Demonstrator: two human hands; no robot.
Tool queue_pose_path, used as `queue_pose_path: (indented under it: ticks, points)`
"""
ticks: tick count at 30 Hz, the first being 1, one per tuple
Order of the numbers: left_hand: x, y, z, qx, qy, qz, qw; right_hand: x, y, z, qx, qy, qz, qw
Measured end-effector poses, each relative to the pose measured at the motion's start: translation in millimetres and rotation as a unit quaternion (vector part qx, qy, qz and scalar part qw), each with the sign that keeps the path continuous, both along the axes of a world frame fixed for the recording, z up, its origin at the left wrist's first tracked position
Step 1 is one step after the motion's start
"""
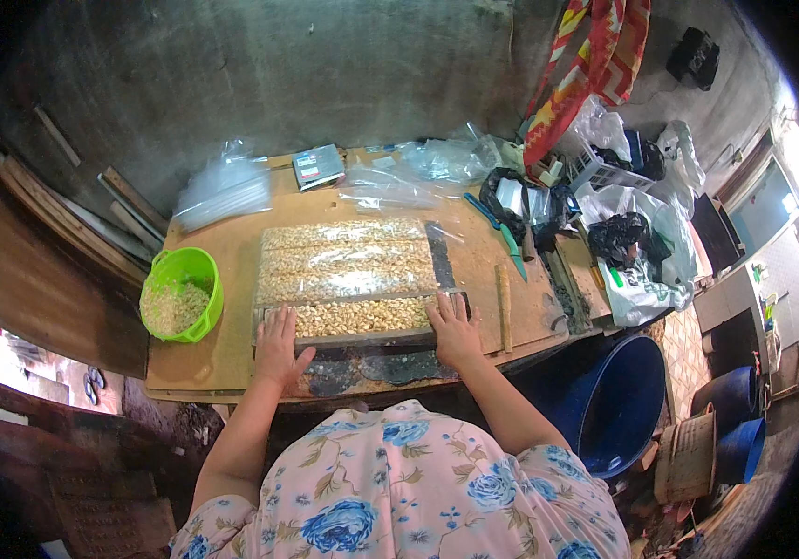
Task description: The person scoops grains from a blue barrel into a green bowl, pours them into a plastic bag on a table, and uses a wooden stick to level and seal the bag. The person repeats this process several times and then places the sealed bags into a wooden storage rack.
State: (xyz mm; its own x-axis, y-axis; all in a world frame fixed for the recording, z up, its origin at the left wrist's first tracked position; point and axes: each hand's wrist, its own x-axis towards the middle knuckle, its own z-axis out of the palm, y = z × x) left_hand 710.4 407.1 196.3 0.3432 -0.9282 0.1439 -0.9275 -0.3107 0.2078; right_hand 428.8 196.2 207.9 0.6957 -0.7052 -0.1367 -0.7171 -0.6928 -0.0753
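Observation:
A narrow wooden mould (364,340) lies near the table's front edge, filled with pale split beans or kernels (364,316). My left hand (279,346) rests palm down on its left end, thumb spread towards the front. Over its right end lies my right hand (455,328), fingers apart. Neither hand appears closed around the mould. Just behind it are several long, flat clear plastic packs (347,255) of the same pale pieces, side by side and shiny on top.
A green plastic basket (214,297) holding crumbly pale material stands left. Clear plastic bags (224,192) and a small box (318,166) lie at the back. To the right are a green knife (513,248), a wooden stick (504,307) and stuffed bags (640,279). A blue barrel (616,405) stands below.

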Motion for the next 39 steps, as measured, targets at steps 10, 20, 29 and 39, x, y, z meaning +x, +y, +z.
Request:
queue_pose_path:
  ticks: [10,20,29,39]
  points:
    - [45.2,35.5,15.8,-0.163,0.15,-0.064,0.973,-43.4,-44.4,-12.9,0.106,-0.296,0.089,0.945]
    - [59.2,10.6,26.5,-0.107,0.318,0.11,0.936,-18.6,-77.8,-31.3,0.381,-0.32,-0.17,0.851]
    - [68.6,0.9,13.5,-0.071,0.261,0.134,0.953,-5.4,-81.6,-9.0,0.221,-0.183,-0.121,0.95]
    - [81.8,-10.6,31.6,-0.01,0.264,0.113,0.958,8.4,-111.9,3.4,0.343,-0.23,-0.031,0.91]
